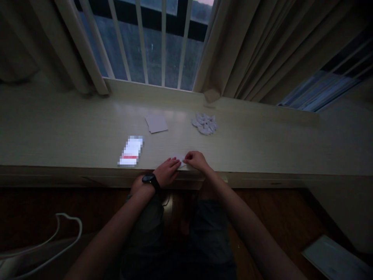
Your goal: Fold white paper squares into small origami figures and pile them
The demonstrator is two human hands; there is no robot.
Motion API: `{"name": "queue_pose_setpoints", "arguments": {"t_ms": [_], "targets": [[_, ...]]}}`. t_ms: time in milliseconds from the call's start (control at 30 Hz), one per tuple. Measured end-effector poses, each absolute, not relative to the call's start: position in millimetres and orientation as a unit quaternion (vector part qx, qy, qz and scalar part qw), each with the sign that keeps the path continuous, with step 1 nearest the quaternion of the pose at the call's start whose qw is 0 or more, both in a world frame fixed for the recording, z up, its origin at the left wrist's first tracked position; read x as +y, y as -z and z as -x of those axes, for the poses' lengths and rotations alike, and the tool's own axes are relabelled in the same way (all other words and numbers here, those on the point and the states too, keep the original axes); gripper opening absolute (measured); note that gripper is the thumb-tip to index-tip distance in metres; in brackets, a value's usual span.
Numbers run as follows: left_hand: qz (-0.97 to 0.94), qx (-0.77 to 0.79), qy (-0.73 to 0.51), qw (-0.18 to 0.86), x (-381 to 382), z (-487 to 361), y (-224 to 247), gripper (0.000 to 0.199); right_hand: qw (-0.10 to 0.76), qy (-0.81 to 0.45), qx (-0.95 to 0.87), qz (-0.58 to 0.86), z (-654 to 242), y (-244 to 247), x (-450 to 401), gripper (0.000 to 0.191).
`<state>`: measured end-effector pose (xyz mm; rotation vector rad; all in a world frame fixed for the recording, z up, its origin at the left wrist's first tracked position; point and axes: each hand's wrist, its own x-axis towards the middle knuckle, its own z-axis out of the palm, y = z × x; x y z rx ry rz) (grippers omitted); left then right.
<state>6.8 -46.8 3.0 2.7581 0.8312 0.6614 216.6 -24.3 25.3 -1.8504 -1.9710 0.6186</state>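
A small white piece of paper (182, 161) lies at the front edge of the pale ledge, mostly hidden by my hands. My left hand (168, 171), with a dark watch on its wrist, lies flat on the paper's left side, fingers stretched out. At the paper's right side, my right hand (196, 160) is closed, thumb and forefinger pinching the edge. Further back on the ledge sits a stack of square white paper sheets (157, 123). To its right is a heap of small folded white paper pieces (204, 124).
A lit phone with a blurred screen (131, 151) lies left of my hands. The pale ledge (262, 140) runs beneath a barred window (151, 50) with beige curtains (239, 46). A white cable (80, 229) loops at lower left; a flat pale object (335, 256) lies at lower right.
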Motion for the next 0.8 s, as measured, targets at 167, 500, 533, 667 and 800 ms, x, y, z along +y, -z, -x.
{"name": "queue_pose_setpoints", "arguments": {"t_ms": [167, 500, 533, 667, 800], "targets": [[-0.932, 0.279, -0.217, 0.083, -51.0, -6.3, -7.7, 0.045, 0.177, -0.218, -0.693, 0.664, -214.8, -25.2, -23.4, 0.014], [-0.932, 0.289, -0.205, 0.082, -54.8, -8.9, -10.9, 0.047, 0.184, -0.222, -0.695, 0.658, -213.5, -26.9, -23.5, 0.013], [-0.931, 0.290, -0.204, 0.082, -55.2, -9.1, -11.4, 0.048, 0.187, -0.223, -0.695, 0.657, -213.3, -26.4, -23.5, 0.013], [-0.931, 0.292, -0.204, 0.079, -56.2, -9.7, -12.8, 0.049, 0.197, -0.229, -0.690, 0.658, -213.3, -23.8, -23.1, 0.014], [-0.934, 0.285, -0.202, 0.079, -56.3, -9.2, -12.9, 0.048, 0.206, -0.241, -0.691, 0.650, -214.2, -20.7, -22.0, 0.014]]}}
